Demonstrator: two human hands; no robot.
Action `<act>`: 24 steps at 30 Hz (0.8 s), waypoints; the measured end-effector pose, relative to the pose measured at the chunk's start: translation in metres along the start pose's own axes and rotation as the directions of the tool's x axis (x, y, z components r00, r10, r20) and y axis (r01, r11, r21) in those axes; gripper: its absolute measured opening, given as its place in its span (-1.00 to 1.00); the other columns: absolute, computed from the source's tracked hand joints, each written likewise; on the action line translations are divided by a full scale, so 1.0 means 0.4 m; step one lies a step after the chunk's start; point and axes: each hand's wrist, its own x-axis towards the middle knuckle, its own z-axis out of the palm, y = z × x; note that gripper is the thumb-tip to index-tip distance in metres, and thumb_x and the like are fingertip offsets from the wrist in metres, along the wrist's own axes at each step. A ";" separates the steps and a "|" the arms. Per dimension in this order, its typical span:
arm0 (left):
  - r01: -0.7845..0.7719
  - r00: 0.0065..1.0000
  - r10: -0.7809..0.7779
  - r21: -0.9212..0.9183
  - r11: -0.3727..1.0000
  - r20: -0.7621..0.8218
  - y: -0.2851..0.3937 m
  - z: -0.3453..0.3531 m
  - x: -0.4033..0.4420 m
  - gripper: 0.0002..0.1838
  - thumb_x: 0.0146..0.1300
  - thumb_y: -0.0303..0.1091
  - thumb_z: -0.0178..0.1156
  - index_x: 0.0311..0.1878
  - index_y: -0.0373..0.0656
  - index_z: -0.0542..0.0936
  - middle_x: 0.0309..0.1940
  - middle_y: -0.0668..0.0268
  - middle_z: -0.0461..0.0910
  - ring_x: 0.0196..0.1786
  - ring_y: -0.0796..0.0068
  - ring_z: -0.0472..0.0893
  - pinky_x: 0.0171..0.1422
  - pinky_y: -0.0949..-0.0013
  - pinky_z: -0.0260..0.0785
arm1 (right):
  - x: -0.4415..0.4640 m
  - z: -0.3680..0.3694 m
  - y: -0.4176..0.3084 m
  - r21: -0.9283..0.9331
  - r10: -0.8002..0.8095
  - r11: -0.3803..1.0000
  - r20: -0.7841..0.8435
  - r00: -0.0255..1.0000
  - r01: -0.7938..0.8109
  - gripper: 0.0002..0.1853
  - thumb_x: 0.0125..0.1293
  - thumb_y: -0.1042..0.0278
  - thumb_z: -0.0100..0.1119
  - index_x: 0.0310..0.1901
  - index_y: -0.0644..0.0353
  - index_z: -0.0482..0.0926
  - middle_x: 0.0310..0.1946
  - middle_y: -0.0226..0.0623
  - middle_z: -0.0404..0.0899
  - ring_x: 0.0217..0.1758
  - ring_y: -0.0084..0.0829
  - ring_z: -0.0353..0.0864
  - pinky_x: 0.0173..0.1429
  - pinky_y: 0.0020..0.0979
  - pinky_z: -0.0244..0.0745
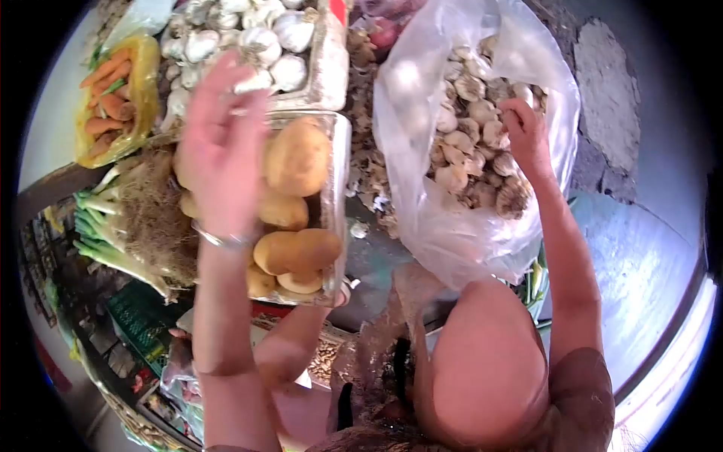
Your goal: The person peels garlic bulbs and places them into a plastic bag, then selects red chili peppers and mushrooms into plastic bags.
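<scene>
A: What do we record of the surface?

B: We note a grey surface [373, 260] between the containers, with papery garlic skins [370, 177] scattered along it. On the right we see a rough grey slab [611, 98] above a pale bluish sheet [614, 237].

A: Where do we find the garlic bulbs?

B: We find brownish garlic bulbs [471, 132] inside an open plastic bag [407, 143], and whiter bulbs [260, 47] in a white box [337, 68] at the top.

A: And the hands?

B: We observe the right hand [529, 139] at the bag's garlic, fingers curled; we cannot tell whether they grip a bulb. The left hand [226, 143], blurred, is over the potatoes [299, 160] and the near edge of the white bulbs; we cannot tell its state. We note a bracelet [221, 239] at that wrist.

A: The surroundings?

B: We list carrots [113, 105] in a yellow bag [148, 83], rooted spring onions [109, 215], and lower down a green crate [139, 320].
</scene>
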 end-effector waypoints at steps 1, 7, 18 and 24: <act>-0.028 0.997 0.029 -0.020 0.999 0.077 0.003 0.045 -0.055 -0.68 0.20 -0.61 0.19 0.03 -0.16 0.59 0.15 0.31 0.55 -0.21 0.67 0.57 -0.25 0.63 0.39 | 0.000 0.004 0.012 -0.072 -0.023 0.997 -0.056 0.998 0.019 -0.77 0.35 0.36 -0.01 -0.05 0.18 0.58 -0.34 -0.07 0.64 -0.28 -0.16 0.63 -0.13 -0.22 0.46; 0.159 0.823 0.006 -0.240 0.958 0.568 0.002 0.234 -0.282 -0.55 0.23 -0.61 0.15 0.20 -0.09 0.52 -0.02 0.31 0.56 -0.11 0.59 0.57 -0.08 0.53 0.45 | 0.093 0.000 0.019 -0.368 0.224 0.921 0.227 0.948 -0.129 -0.73 0.29 0.27 0.06 -0.10 0.23 0.61 -0.22 0.01 0.65 -0.06 0.01 0.62 0.04 -0.11 0.45; 0.403 0.791 -0.173 -0.287 0.869 0.587 -0.072 0.254 -0.294 -0.45 0.31 -0.60 0.14 0.37 -0.21 0.32 0.06 0.27 0.48 -0.13 0.64 0.52 -0.03 0.58 0.41 | -0.080 -0.075 -0.106 0.109 -0.035 0.994 0.129 0.991 0.021 -0.87 0.36 0.38 0.11 -0.23 0.27 0.53 -0.50 -0.29 0.51 -0.47 -0.39 0.47 -0.36 -0.39 0.36; 0.599 0.736 -0.201 -0.483 0.639 0.647 -0.030 0.294 -0.272 -0.32 0.29 -0.47 0.27 0.41 -0.09 0.16 0.00 0.38 0.43 -0.10 0.65 0.46 -0.04 0.53 0.43 | -0.206 -0.058 -0.242 0.570 0.077 0.755 0.412 0.908 -0.323 -0.84 0.47 0.34 0.05 -0.24 0.23 0.50 -0.58 -0.59 0.32 -0.62 -0.76 0.21 -0.57 -0.62 0.11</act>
